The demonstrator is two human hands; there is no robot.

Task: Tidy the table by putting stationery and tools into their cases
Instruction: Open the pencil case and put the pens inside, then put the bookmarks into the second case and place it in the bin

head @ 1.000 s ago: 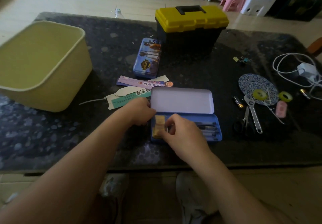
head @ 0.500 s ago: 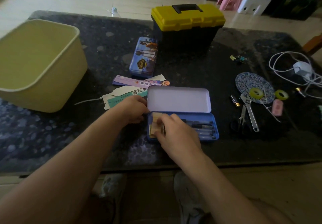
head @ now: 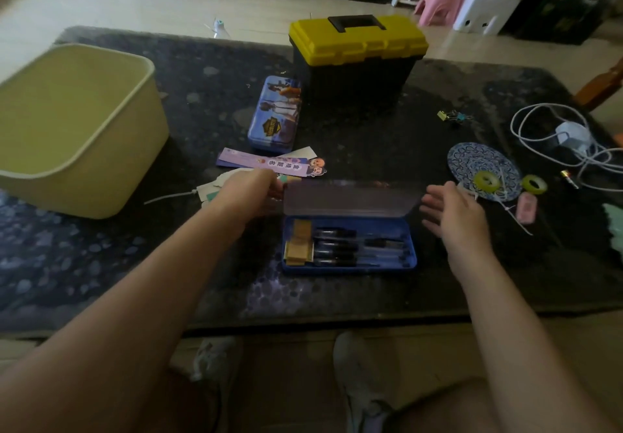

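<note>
A dark speckled table (head: 101,264) fills the view. Pale floor tiles (head: 101,1) lie beyond it, with a pink stool (head: 438,1) beside a white stool (head: 482,11) at the far right.

On the table's left stands a yellow-green tub (head: 67,122). Near the middle a printed tin (head: 274,114) lies closed. Just behind it to the right, a yellow-topped black toolbox (head: 357,61) is shut.

The blue pencil case (head: 349,269) sits open at the middle of the near side, closest to the person. Tan blocks (head: 298,242) fill its left end and dark pens (head: 350,247) lie lengthwise to their right. Its pale lid (head: 350,198) stands partly raised and blurred.

The left hand (head: 251,189) has its fingers curled on the lid's left end, holding it. The right hand (head: 451,216) is spread with straight fingers just beside the lid's right end, holding nothing.

Further right lie a patterned blue disc (head: 472,162) with a yellow tape roll (head: 487,181) on it, and a white cable (head: 539,108).
</note>
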